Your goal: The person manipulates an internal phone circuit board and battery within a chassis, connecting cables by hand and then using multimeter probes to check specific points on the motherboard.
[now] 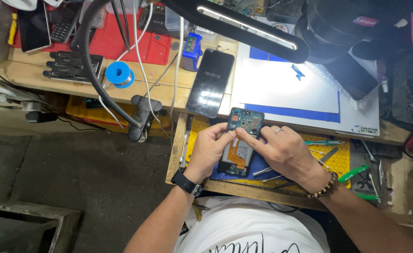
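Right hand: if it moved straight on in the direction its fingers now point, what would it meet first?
The right hand points left across the opened phone. It would probably first meet the left hand fingertips, which look almost touching.

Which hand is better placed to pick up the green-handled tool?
The right hand, probably. The green-handled tool lies just beyond its wrist, while the left hand grips the opened phone on the far side.

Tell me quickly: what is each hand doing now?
Left hand: closed, gripping the opened phone by its left edge.
Right hand: fingertips pressed on the phone's upper part; grip cannot be told.
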